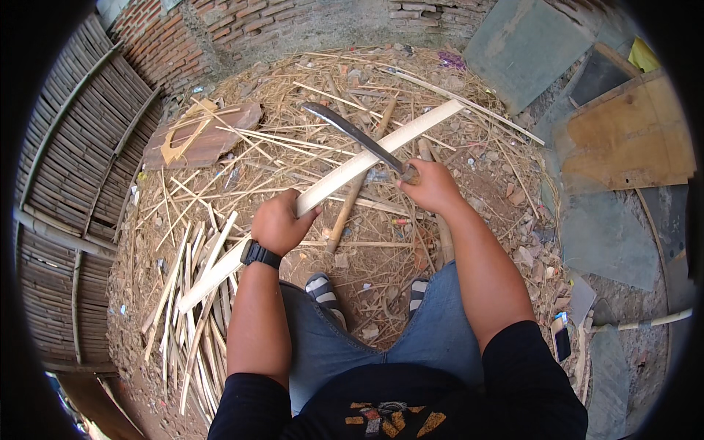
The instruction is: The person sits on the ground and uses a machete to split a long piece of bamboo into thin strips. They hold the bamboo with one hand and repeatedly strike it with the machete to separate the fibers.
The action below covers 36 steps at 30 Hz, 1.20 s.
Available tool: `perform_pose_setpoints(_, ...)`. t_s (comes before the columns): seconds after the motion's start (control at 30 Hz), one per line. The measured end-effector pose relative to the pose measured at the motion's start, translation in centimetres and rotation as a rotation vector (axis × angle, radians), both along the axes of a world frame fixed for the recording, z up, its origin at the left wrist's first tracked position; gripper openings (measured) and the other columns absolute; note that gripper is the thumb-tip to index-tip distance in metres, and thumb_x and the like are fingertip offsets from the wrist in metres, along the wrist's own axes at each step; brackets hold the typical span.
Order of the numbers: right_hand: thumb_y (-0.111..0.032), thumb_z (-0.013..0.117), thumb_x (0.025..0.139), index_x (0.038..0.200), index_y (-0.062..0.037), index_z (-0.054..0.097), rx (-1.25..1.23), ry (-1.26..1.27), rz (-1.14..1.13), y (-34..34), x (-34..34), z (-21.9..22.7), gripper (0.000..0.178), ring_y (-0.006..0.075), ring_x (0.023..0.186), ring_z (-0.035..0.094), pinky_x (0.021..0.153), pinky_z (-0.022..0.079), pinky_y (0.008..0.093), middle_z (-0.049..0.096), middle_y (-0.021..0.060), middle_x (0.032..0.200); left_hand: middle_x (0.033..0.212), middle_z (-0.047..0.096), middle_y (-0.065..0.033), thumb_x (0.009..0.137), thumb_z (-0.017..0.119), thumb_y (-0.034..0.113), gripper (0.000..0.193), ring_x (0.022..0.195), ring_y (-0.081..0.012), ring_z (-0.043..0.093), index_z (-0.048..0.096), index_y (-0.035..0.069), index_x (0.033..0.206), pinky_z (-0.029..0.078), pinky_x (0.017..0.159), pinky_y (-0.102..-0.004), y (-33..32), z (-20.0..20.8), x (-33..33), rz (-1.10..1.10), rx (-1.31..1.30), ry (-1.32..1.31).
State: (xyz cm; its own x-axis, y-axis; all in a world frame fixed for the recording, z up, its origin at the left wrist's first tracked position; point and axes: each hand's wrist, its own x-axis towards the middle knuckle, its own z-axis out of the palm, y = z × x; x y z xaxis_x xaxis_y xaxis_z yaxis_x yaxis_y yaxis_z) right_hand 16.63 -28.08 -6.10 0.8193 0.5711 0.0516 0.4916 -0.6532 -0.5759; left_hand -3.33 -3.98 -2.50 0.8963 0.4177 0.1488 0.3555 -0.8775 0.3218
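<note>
A long pale bamboo slat (422,126) runs slantwise across the view, from the lower left up to the upper right. My left hand (281,222), with a black watch on its wrist, is wrapped round the slat below its middle. In my right hand (431,186) is the handle of a machete (357,137), closed in the fingers. Its dark blade points up and left and crosses over the slat; whether the two touch I cannot tell.
Split bamboo strips (192,315) lie heaped at the left. Round poles (352,202) lie ahead of my feet amid shavings and rubble. A bamboo-slat wall (62,147) stands left, a brick wall (257,29) at the back. Boards (623,136) lean right, near a phone (562,341).
</note>
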Motion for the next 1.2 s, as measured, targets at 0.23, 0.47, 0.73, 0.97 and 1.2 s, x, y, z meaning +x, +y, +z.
perform_pose_setpoints(0.23, -0.033, 0.079, 0.082, 0.126, -0.0066, 0.068, 0.027, 0.018, 0.014, 0.1, -0.1, -0.1, 0.052, 0.0377, 0.103, 0.069, 0.091, 0.054, 0.044, 0.072, 0.0231, 0.108, 0.073, 0.069, -0.0166, 0.084, 0.077, 0.046, 0.043, 0.073, -0.0369, 0.07, 0.066, 0.005, 0.088, 0.055, 0.068, -0.0469, 0.0, 0.1, 0.0, -0.002, -0.009, 0.0)
perform_pose_setpoints(0.47, -0.035, 0.078, 0.084, 0.127, -0.0097, 0.068, 0.001, -0.021, 0.083, -1.2, 0.8, 0.9, 0.051, 0.0378, 0.103, 0.069, 0.09, 0.054, 0.0452, 0.072, 0.0222, 0.108, 0.073, 0.069, -0.0167, 0.084, 0.078, 0.045, 0.043, 0.073, -0.0374, 0.069, 0.066, 0.005, 0.088, 0.054, 0.067, -0.0476, -0.6, 0.2, 0.0, -0.005, -0.013, -0.008)
perform_pose_setpoints(0.73, -0.035, 0.079, 0.083, 0.127, -0.0071, 0.067, -0.025, -0.075, 0.102, -2.8, 2.3, 0.1, 0.053, 0.0378, 0.104, 0.069, 0.091, 0.054, 0.0452, 0.071, 0.0233, 0.113, 0.075, 0.07, -0.0167, 0.083, 0.078, 0.047, 0.044, 0.074, -0.0364, 0.07, 0.068, 0.005, 0.091, 0.056, 0.068, -0.0472, 0.2, -0.3, 0.0, 0.003, -0.036, -0.003)
perform_pose_setpoints(0.97, -0.03, 0.077, 0.083, 0.121, -0.0039, 0.068, -0.04, -0.025, -0.074, -2.0, -1.5, 2.1, 0.047, 0.0396, 0.094, 0.07, 0.084, 0.055, 0.0464, 0.072, 0.0231, 0.098, 0.074, 0.069, -0.0186, 0.081, 0.082, 0.042, 0.043, 0.068, -0.035, 0.069, 0.069, 0.002, 0.092, 0.053, 0.064, -0.0445, 1.7, -0.2, -0.3, 0.058, -0.015, -0.019)
perform_pose_setpoints(1.2, -0.029, 0.077, 0.084, 0.116, -0.0081, 0.07, 0.016, -0.075, -0.026, -2.0, -3.6, 5.5, 0.039, 0.0392, 0.089, 0.07, 0.081, 0.055, 0.0488, 0.071, 0.0214, 0.086, 0.069, 0.067, -0.0185, 0.081, 0.083, 0.039, 0.041, 0.062, -0.0336, 0.067, 0.068, 0.001, 0.086, 0.051, 0.061, -0.0431, 2.2, 0.7, -0.6, 0.092, -0.099, -0.17)
